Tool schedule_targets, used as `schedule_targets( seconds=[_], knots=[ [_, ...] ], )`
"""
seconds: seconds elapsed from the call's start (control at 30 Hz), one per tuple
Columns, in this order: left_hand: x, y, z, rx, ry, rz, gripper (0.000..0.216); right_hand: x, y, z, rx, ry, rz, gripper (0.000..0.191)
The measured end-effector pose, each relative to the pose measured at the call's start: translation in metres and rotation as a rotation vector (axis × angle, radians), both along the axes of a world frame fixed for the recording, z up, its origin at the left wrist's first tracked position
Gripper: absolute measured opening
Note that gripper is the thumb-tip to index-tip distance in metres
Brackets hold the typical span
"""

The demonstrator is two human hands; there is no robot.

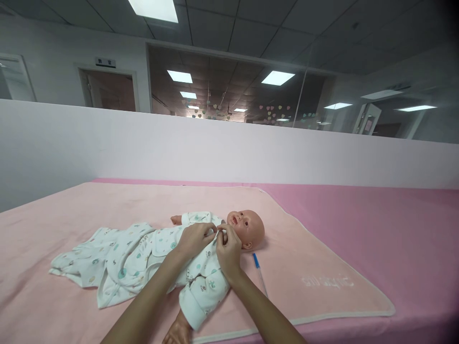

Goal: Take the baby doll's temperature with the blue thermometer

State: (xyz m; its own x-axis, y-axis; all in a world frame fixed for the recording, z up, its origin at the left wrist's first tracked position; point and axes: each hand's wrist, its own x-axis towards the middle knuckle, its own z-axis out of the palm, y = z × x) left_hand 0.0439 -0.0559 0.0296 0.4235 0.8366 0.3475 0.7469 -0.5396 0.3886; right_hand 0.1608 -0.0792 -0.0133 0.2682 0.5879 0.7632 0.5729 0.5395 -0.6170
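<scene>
A baby doll [247,225] lies on its back on a light pink blanket [315,267], head to the right. It wears a white printed baby suit [136,258] that spreads loose to the left. My left hand [195,239] and my right hand [228,251] meet at the suit's collar just under the doll's chin. Both pinch the fabric there with fingers closed. The doll's near arm, in its sleeve [201,298], points toward me, and its bare hand [177,332] shows at the bottom edge.
A blue pen [259,273] lies on the blanket right of my right wrist. The blanket sits on a darker pink surface [394,224]. A white partition wall [229,148] runs along the far side, with glass and an office room behind it.
</scene>
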Motion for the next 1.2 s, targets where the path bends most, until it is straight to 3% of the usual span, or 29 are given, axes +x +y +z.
schedule_targets(
  seconds=[0.43,0.77,1.2],
  knots=[
    [-0.005,0.006,-0.004,0.033,-0.018,-0.098,0.024,0.001,-0.001,0.001,-0.020,-0.073,0.023,0.020],
    [0.002,0.007,-0.012,0.133,0.087,-0.026,0.024,0.001,0.001,-0.001,-0.028,-0.070,-0.016,0.020],
    [-0.005,0.006,-0.007,-0.020,-0.284,-0.119,0.031,0.006,0.004,-0.003,-0.026,0.012,0.060,0.015]
  ],
)
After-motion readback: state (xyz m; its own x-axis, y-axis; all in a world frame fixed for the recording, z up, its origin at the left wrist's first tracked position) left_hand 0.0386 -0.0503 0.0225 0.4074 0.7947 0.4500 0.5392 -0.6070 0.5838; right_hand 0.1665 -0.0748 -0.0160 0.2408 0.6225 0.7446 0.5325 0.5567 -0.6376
